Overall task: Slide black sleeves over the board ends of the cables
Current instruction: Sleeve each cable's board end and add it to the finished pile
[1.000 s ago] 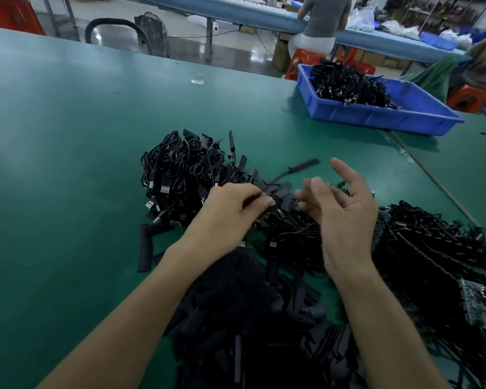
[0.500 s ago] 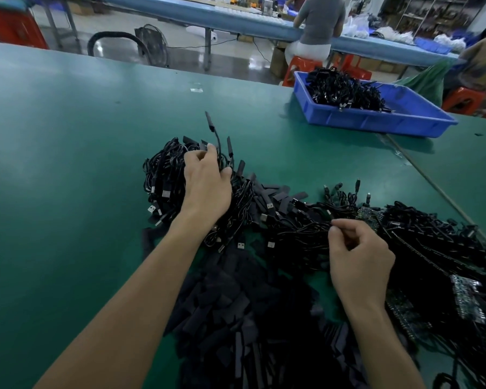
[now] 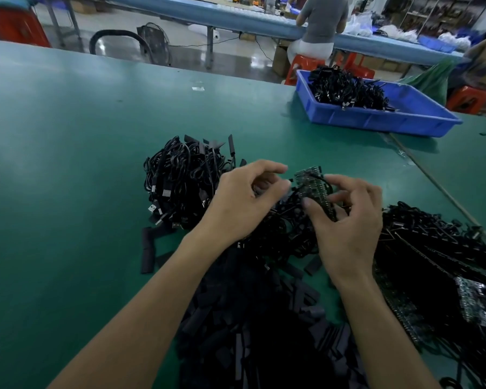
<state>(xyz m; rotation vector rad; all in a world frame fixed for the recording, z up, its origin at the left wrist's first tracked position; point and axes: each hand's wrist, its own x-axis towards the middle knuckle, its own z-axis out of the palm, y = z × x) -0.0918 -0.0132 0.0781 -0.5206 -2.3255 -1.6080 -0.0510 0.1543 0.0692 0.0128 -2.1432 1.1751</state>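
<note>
Board end (image 3: 316, 193) of one cable is pinched between the thumb and curled fingers of the right hand (image 3: 351, 228), just right of frame centre, over the tangle of cables. It is seen as a narrow, rigid strip, green-black and studded with small components. The left hand (image 3: 242, 203) is held just beside it, fingers curled toward the thumb; whether a sleeve is pinched there cannot be told. The step is judged to be the mating of sleeve and board, for which an open sleeve mouth must be lined up with the strip's tip. Flat, matte black sleeves (image 3: 250, 318) are piled at lower centre. Glossy coiled cables (image 3: 185, 181) are heaped at left centre. A blue tray (image 3: 376, 122) holding more is noted at upper right on the green table (image 3: 68, 164).
</note>
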